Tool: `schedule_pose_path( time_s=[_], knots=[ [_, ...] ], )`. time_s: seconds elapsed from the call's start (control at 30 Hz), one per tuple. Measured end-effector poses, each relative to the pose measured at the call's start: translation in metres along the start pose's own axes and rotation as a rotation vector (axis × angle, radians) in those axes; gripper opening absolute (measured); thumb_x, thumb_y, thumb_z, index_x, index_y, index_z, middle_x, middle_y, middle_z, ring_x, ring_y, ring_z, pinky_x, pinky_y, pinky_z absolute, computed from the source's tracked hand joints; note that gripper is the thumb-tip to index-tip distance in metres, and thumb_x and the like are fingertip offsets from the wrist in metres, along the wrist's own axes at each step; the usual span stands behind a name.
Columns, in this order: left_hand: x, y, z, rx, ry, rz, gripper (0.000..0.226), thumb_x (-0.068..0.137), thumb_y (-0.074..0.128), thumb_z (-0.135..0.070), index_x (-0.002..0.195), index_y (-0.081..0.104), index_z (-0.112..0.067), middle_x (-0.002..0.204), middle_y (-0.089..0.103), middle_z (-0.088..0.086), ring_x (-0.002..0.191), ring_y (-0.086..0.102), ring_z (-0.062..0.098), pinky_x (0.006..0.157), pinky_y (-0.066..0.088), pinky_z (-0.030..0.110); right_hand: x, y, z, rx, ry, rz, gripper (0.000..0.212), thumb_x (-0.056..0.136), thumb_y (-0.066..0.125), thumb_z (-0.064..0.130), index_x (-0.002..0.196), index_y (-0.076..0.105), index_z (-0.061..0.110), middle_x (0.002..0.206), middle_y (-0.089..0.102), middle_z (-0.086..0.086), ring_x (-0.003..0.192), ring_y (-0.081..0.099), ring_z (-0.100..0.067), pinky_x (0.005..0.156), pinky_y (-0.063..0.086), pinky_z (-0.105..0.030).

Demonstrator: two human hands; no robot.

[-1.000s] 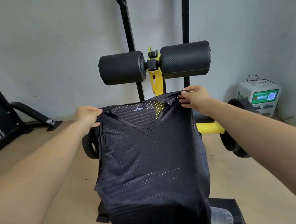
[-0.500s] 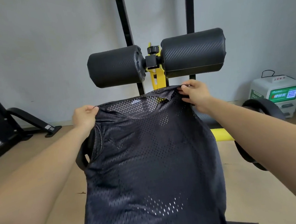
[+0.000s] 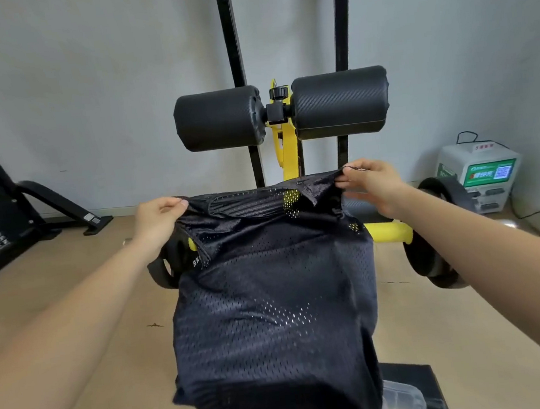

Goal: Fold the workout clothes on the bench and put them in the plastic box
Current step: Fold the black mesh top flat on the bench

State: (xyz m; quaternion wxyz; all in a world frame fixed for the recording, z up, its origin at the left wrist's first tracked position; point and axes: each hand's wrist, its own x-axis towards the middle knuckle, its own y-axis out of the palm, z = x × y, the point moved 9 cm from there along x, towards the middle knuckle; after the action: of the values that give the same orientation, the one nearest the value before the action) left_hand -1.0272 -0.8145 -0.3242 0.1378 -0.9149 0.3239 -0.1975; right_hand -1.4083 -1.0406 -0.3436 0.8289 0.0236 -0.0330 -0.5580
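Head view: hands (image 3: 158,217) (image 3: 373,185) on mesh shirt (image 3: 272,304)

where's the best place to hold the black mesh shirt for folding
At the two shoulder corners of the mesh shirt, one from each side, pinching the top edge as the left hand and right hand do. Its body drapes wide below that edge, so its weight should keep it spread.
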Motion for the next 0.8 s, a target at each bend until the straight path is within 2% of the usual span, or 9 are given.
schedule_pose_path(
  time_s=[0.1,0.2,0.37,0.5,0.57,0.67,0.73,0.8],
  knots=[
    [-0.037,-0.013,-0.013,0.016,0.039,0.034,0.011,0.093,0.07,-0.018,0.101,0.075,-0.013,0.093,0.07,-0.007,0.084,0.062,0.002,0.079,0.044,0.016,-0.033,-0.011,0.001,0.04,0.033,-0.028,0.008,0.096,0.059,0.011,0.09,0.062,0.014,0.098,0.073,-0.016,0.091,0.074,-0.025,0.074,0.056,-0.033],
    [-0.073,-0.023,-0.017,0.031,0.093,0.077,0.007,0.092,0.07,-0.018,0.091,0.076,-0.023,0.09,0.074,-0.012,0.085,0.065,0.001,0.081,0.046,0.019,-0.067,-0.021,-0.006,0.054,0.056,-0.061,0.01,0.093,0.057,0.002,0.091,0.063,0.009,0.091,0.073,-0.021,0.083,0.075,-0.028,0.07,0.057,-0.033],
    [-0.131,-0.032,-0.013,0.069,0.157,0.088,0.013,0.094,0.068,-0.016,0.087,0.075,-0.025,0.083,0.072,-0.029,0.081,0.064,-0.011,0.076,0.045,0.011,-0.113,-0.03,-0.025,-0.036,0.04,-0.076,0.012,0.091,0.058,-0.002,0.088,0.065,0.007,0.077,0.071,-0.016,0.078,0.072,-0.027,0.079,0.058,-0.038],
    [-0.156,-0.037,-0.015,0.07,0.163,0.06,0.018,0.094,0.067,-0.017,0.084,0.073,-0.031,0.084,0.071,-0.03,0.082,0.063,-0.011,0.073,0.044,0.007,-0.132,-0.039,-0.037,-0.075,0.041,-0.074,0.012,0.089,0.059,-0.003,0.088,0.066,0.007,0.08,0.071,-0.015,0.076,0.071,-0.023,0.076,0.058,-0.034],
    [-0.166,-0.028,-0.013,0.153,0.152,0.147,0.018,0.092,0.069,-0.018,0.085,0.074,-0.034,0.083,0.07,-0.035,0.083,0.062,-0.012,0.073,0.044,0.006,-0.137,-0.04,-0.046,-0.133,0.055,-0.047,0.017,0.085,0.059,-0.007,0.089,0.067,0.007,0.082,0.07,-0.016,0.077,0.07,-0.024,0.077,0.058,-0.036],
    [-0.181,-0.013,0.002,0.266,0.059,0.242,0.015,0.089,0.071,-0.022,0.085,0.079,-0.034,0.088,0.074,-0.025,0.094,0.065,-0.002,0.086,0.05,0.024,-0.143,-0.042,-0.067,-0.327,0.123,0.011,0.026,0.084,0.052,-0.011,0.093,0.069,0.005,0.089,0.066,-0.018,0.082,0.065,-0.026,0.078,0.058,-0.036],
    [-0.192,-0.018,0.006,0.272,0.004,0.139,0.016,0.087,0.068,-0.023,0.079,0.079,-0.031,0.086,0.074,-0.017,0.092,0.065,0.008,0.078,0.05,0.03,-0.147,-0.049,-0.081,-0.435,0.166,0.018,0.028,0.084,0.05,-0.012,0.092,0.07,0.006,0.091,0.063,-0.015,0.081,0.06,-0.025,0.075,0.057,-0.033],
    [-0.206,-0.018,-0.007,0.367,0.104,0.051,0.017,0.087,0.067,-0.022,0.075,0.076,-0.031,0.082,0.071,-0.016,0.087,0.064,0.013,0.067,0.046,0.028,-0.152,-0.055,-0.089,-0.48,0.18,0.009,0.025,0.085,0.052,-0.009,0.09,0.069,0.009,0.092,0.062,-0.011,0.082,0.059,-0.023,0.077,0.057,-0.038]
  ],
)
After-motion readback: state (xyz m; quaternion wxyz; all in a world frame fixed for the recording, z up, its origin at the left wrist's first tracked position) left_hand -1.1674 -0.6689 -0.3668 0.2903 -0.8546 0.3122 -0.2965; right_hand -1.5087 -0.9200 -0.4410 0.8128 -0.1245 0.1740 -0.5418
